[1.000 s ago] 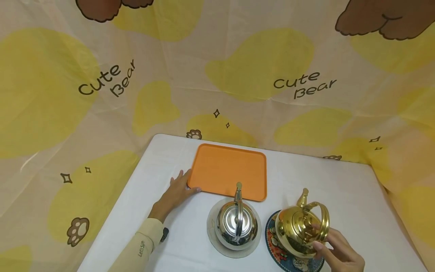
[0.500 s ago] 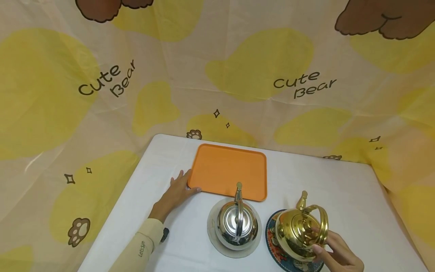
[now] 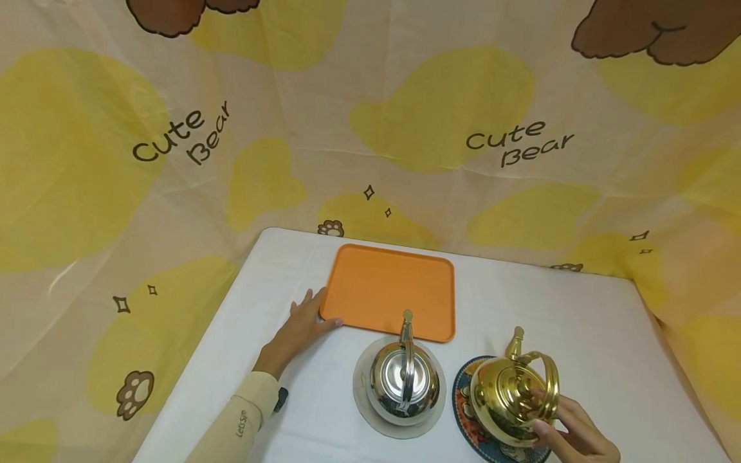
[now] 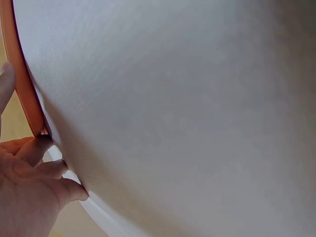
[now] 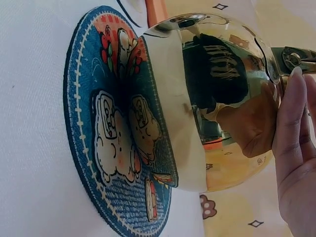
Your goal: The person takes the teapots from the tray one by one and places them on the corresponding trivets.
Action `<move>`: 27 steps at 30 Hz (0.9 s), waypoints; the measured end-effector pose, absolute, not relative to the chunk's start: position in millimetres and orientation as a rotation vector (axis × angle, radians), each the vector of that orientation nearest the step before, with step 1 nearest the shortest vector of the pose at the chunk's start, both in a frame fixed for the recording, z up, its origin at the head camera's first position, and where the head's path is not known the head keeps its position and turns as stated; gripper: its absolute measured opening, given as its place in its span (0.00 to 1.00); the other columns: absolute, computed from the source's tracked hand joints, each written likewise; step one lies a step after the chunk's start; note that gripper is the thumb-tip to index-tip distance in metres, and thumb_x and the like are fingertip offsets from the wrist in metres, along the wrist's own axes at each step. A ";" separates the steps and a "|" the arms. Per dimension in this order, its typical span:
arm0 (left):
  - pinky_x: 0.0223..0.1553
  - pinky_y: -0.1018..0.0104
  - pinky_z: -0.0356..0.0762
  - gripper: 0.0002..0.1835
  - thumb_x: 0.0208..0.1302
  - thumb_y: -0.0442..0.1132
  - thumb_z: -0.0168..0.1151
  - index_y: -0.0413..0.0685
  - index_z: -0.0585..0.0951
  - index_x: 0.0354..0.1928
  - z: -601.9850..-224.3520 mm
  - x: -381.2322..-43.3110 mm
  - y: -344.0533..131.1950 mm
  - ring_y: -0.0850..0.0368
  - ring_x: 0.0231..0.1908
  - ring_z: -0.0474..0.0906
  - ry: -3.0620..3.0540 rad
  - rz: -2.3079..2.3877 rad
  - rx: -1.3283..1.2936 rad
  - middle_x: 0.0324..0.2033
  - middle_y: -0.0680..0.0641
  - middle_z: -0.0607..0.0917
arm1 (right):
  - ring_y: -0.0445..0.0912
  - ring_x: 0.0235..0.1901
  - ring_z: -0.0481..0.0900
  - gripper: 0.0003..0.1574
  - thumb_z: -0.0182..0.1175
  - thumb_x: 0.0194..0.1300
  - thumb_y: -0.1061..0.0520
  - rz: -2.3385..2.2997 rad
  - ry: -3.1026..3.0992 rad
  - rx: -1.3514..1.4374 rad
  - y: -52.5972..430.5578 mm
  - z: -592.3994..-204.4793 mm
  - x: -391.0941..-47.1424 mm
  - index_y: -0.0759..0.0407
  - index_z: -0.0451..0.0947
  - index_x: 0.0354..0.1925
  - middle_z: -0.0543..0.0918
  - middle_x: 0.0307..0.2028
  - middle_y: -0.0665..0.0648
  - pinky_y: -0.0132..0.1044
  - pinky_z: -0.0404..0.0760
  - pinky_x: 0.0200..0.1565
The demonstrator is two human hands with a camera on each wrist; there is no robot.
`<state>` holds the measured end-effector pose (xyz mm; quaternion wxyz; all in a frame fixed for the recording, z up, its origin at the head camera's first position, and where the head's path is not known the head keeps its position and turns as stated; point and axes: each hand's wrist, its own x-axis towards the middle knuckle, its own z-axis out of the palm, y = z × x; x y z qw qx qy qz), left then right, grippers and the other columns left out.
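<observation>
In the head view my right hand [image 3: 579,432] holds the golden kettle [image 3: 502,402] at its upright loop handle, thumb and fingers at the rear of the loop. The kettle leans over a round patterned mat [image 3: 466,418]. In the right wrist view its base, mirroring the print, is close over the mat [image 5: 106,148]. My left hand [image 3: 302,325] rests at the near left corner of an orange tray [image 3: 388,289], fingers spread and thumb along the near rim. The left wrist view shows fingertips against the tray's edge [image 4: 24,89] and the white tabletop.
A silver kettle [image 3: 382,386] stands on a pale round mat [image 3: 360,386] between my hands, its spout overlapping the tray's near edge in the head view. The white table [image 3: 585,321] ends at a yellow patterned cloth [image 3: 405,212] hung behind and at both sides.
The golden kettle and my right hand have shifted slightly toward me, its spout now lower in the view. My left hand, the tray and the silver kettle have stayed put.
</observation>
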<state>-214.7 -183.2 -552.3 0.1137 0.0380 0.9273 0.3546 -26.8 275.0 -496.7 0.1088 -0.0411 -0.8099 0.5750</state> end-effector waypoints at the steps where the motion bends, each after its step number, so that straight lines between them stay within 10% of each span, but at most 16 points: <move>1: 0.77 0.25 0.34 0.53 0.71 0.61 0.68 0.48 0.52 0.86 -552.3 -214.6 -183.2 0.31 0.83 0.37 2.720 1.040 0.108 0.83 0.36 0.53 | 0.39 0.46 0.82 0.24 0.62 0.67 0.79 1.687 -2.382 -0.096 275.9 -498.1 -26.2 0.80 0.78 0.61 0.83 0.55 0.47 0.39 0.89 0.29; 27: 0.80 0.31 0.29 0.53 0.72 0.60 0.67 0.42 0.51 0.85 -553.4 -214.9 -186.1 0.35 0.84 0.38 2.733 1.007 0.166 0.83 0.37 0.56 | 0.39 0.46 0.82 0.22 0.46 0.73 0.82 1.774 -2.302 0.232 290.2 -509.4 -19.8 0.85 0.73 0.62 0.84 0.58 0.49 0.38 0.87 0.32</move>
